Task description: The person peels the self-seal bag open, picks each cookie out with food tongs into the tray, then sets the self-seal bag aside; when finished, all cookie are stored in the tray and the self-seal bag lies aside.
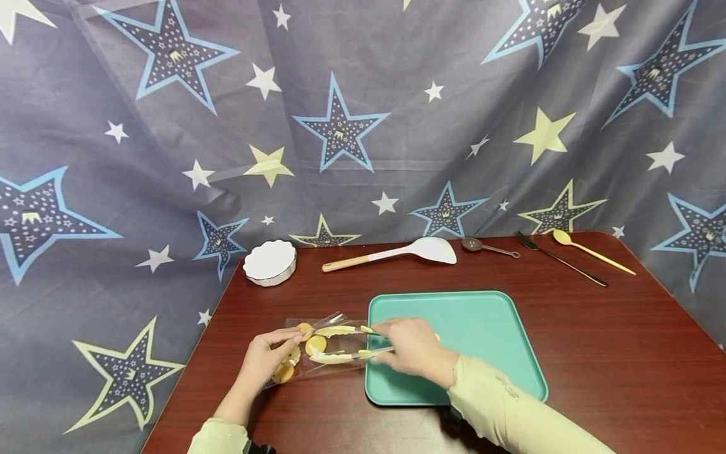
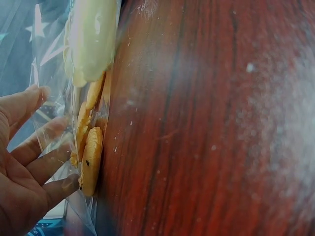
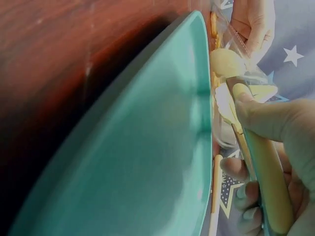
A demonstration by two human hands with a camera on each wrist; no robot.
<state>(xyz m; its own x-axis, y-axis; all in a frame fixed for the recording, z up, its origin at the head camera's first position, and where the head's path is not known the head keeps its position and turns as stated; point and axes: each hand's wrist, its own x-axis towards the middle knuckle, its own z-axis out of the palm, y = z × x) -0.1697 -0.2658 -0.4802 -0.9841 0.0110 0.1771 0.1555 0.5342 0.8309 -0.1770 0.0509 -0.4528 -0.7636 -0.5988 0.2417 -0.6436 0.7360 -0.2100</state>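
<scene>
My left hand (image 1: 266,360) pinches the edge of a clear plastic bag (image 1: 346,343) lying on the table left of the tray. Inside it are several round golden biscuits (image 1: 316,345); in the left wrist view one biscuit (image 2: 91,161) stands on edge beside my fingertips. My right hand (image 1: 416,350) grips a pair of tongs (image 3: 268,182) by the handles, over the tray's left side. The tongs' pale yellow, scalloped tips (image 2: 93,44) reach into the bag, spread apart around the biscuits' right side. A turquoise tray (image 1: 482,315) lies under my right hand.
A white fluted dish (image 1: 270,262) stands at the back left. Along the back edge lie a white spatula with a wooden handle (image 1: 408,252), a brown measuring spoon (image 1: 488,246), a thin black utensil (image 1: 561,258) and a yellow spoon (image 1: 592,251). A star-patterned curtain (image 1: 363,126) hangs behind.
</scene>
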